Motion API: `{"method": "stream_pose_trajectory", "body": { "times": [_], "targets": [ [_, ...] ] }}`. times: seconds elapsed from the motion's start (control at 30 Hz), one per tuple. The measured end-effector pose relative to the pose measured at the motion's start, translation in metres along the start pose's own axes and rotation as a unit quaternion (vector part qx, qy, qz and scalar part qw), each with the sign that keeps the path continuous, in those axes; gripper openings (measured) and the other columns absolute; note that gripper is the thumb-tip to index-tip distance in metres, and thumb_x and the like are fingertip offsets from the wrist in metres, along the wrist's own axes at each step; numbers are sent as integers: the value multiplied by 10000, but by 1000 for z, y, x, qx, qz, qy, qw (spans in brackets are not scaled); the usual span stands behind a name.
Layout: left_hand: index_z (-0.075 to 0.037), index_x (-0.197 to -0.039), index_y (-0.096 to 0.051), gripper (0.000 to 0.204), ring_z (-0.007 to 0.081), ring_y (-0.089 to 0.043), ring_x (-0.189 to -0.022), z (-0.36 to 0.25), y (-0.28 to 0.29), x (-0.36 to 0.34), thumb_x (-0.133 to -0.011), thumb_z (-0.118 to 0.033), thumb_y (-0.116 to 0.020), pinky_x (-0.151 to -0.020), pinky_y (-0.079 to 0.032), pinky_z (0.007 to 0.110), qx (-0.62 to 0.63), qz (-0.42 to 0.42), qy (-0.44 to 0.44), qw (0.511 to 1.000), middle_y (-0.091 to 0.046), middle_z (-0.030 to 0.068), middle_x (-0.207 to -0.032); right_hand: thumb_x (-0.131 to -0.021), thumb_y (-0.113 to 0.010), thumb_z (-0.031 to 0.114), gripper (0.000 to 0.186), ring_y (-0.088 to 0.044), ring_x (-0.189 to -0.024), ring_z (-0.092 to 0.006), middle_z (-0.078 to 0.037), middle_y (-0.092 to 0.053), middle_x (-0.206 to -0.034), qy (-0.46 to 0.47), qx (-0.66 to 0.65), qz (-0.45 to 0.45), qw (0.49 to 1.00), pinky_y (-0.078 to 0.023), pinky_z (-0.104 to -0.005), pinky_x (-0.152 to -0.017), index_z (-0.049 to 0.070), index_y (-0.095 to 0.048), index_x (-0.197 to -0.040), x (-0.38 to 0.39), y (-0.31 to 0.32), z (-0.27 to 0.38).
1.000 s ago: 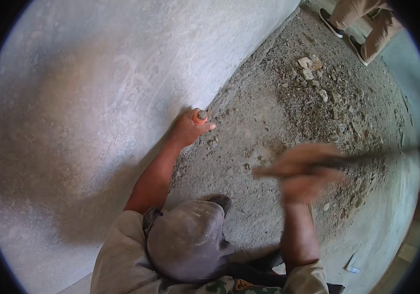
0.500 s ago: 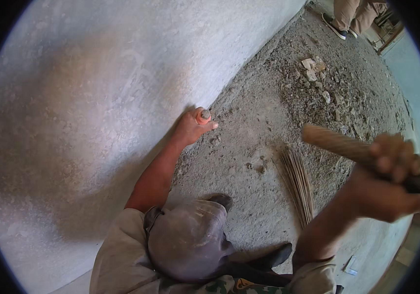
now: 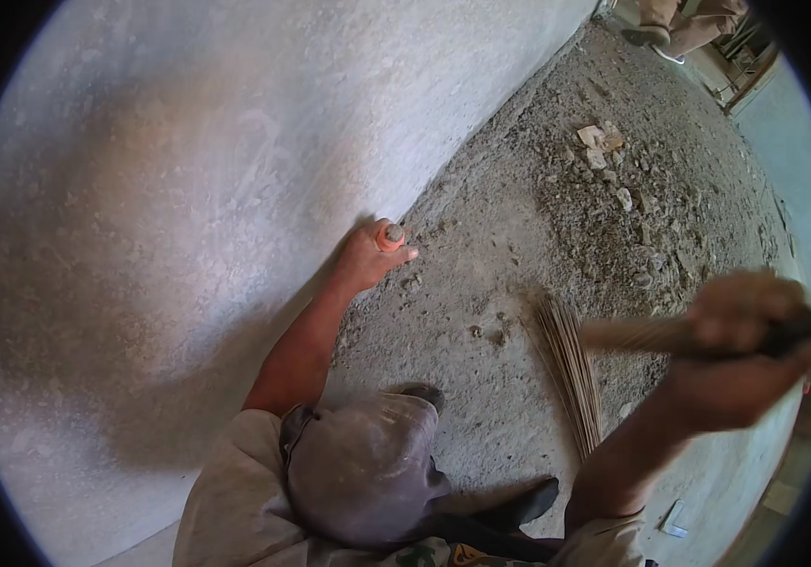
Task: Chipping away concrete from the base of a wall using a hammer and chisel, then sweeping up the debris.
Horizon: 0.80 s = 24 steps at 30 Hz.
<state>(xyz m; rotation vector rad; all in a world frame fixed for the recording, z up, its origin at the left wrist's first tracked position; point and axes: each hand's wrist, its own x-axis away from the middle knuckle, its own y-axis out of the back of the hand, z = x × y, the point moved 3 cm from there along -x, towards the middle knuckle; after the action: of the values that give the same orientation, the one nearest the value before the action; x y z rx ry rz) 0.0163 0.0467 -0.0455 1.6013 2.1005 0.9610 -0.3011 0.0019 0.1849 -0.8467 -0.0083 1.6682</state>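
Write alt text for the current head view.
A person's left hand holds an orange-collared chisel-like tool beside a pale wall; the blurred right hand grips a wooden handle. A bundle of thin sticks lies on the rubbly floor.

No lettering, number or sign can be read anywhere in the head view, though a small orange-and-dark emblem (image 3: pixel 467 553) stands on the camouflage-patterned cloth (image 3: pixel 429 553) at the lower edge, its details too small to make out.
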Motion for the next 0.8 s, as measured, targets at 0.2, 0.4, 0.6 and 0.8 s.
{"method": "stream_pose_trajectory", "body": {
  "times": [0.2, 0.4, 0.6, 0.8],
  "targets": [
    [-43, -881, -588, 385, 232, -532, -749, 16, 6, 4, -745, -359, -761, -714, -441, 365, -8, -26, -20, 999, -551, 100, -806, -954, -416, 473, 475, -526, -606, -375, -199, -530, -682, -223, 375, 227, 871, -463, -430, -570, 26, -563, -886, 138, -35, -134],
    [-26, -858, -584, 355, 229, -544, -789, 20, 0, -1, -729, -292, -780, -733, -448, 360, 69, -52, 6, 996, -565, 107, -848, -979, -404, 463, 485, -575, -508, -258, -123, -574, -621, -401, 402, 197, 799, -481, -412, -502, 15, -526, -839, 140, 11, -118],
    [-38, -854, -578, 371, 228, -543, -766, -3, 4, 1, -731, -323, -781, -733, -448, 360, -7, -41, -5, 999, -557, 102, -801, -973, -391, 507, 474, -454, -381, -81, -10, -503, -551, -83, 43, -54, 994, -369, -247, -329, 77, -521, -820, 55, 5, -57],
    [-36, -860, -573, 392, 207, -536, -753, 21, -7, -3, -722, -334, -786, -717, -448, 365, 66, -38, -40, 996, -546, 75, -787, -957, -454, 458, 455, -570, -580, -443, -198, -545, -589, -209, 472, 246, 820, -478, -489, -566, 20, -530, -857, 142, 12, -151]
  ]
}}
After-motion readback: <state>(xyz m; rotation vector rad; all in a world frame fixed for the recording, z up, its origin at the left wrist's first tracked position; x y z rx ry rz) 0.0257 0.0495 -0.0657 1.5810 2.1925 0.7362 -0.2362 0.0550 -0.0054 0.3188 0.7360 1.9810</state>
